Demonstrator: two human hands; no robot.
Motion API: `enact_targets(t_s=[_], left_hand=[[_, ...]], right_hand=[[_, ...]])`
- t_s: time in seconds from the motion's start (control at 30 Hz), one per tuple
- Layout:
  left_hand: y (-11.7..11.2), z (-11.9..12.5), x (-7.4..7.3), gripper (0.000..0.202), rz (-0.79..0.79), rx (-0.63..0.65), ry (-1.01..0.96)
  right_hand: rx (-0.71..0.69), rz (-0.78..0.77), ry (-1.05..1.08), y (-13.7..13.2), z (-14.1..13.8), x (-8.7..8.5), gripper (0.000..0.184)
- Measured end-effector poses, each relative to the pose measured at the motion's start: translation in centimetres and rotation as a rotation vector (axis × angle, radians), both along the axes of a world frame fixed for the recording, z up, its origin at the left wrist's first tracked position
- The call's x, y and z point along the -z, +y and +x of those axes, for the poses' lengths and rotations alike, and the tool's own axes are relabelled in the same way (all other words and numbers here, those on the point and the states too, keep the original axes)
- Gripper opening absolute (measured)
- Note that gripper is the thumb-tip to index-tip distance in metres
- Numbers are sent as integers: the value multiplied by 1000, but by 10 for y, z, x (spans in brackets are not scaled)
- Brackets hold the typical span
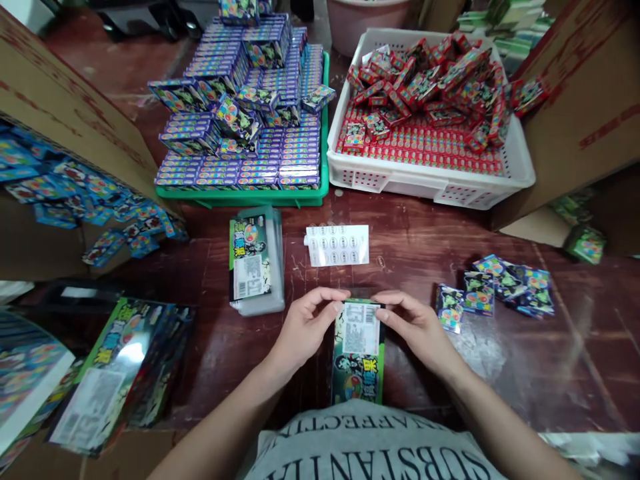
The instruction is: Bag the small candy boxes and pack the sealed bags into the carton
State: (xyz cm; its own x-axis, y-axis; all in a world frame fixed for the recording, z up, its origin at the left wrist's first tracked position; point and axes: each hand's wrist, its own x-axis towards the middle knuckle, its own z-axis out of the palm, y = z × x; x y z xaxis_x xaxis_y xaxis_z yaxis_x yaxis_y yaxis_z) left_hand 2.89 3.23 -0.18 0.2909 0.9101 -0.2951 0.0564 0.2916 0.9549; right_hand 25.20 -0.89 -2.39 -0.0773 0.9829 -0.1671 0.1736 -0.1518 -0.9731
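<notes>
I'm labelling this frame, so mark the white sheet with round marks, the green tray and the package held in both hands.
White sheet (339, 246), head view: middle of its marked face.
Green tray (243, 198), head view: its front wall.
Held package (359, 353), head view: middle of its printed face.

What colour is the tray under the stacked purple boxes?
Bright green; the tray shows best along its front edge in the head view.

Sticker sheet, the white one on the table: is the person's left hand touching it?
Apart. The head view shows a strip of bare table between the lower edge of the sticker sheet and the left hand.
</notes>
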Motion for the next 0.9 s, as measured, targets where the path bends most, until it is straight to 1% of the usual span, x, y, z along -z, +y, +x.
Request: enact_targets(t_s=[0.07, 0.1, 0.13, 0.2, 0.23, 0.27, 0.33, 0.4, 0.53, 0.63, 0.7, 0.77, 0.83, 0.9], left_hand=[[1, 2, -1, 29, 4, -21, -18], [1, 2, -2, 35, 5, -14, -19], [2, 2, -3, 37, 6, 6, -10], [3, 1, -7, 29, 1, 72, 27], [4, 0, -9, 24, -1, 98, 46], [5, -1, -12, 22, -2, 116, 61], [8, -3, -16, 19, 6, 132, 90], [12, -3, -20, 15, 15, 150, 132], [24, -1, -27, 13, -16, 187, 149], [29, -2, -30, 15, -37, 203, 118], [29, -5, -29, 18, -75, 236, 76], [26, -7, -25, 21, -101, 263, 35], [23, -9, -18, 24, -74, 258, 37], [21, -10, -11, 21, -16, 242, 67]], right_hand=[[-40, 80, 1, 4, 3, -5, 14], [-38, 113, -1, 5, 5, -7, 13], [-25, 131, -3, 5, 7, -9, 16], [-27, 131, -22, 6, 9, -12, 26], [-53, 123, -36, 7, 10, -15, 28], [-90, 117, -53, 8, 11, -17, 26], [-147, 101, -79, 11, 10, -24, 14], [-116, 56, -75, 15, 6, -31, 11], [19, -149, -4, 21, -1, -43, 15], [1, -257, 43, 26, 1, -47, 18], [-54, -273, 56, 28, 7, -47, 19], [-115, -256, 63, 29, 14, -44, 19], [-166, -219, 63, 28, 19, -40, 18], [-213, -175, 50, 30, 22, -36, 16]])
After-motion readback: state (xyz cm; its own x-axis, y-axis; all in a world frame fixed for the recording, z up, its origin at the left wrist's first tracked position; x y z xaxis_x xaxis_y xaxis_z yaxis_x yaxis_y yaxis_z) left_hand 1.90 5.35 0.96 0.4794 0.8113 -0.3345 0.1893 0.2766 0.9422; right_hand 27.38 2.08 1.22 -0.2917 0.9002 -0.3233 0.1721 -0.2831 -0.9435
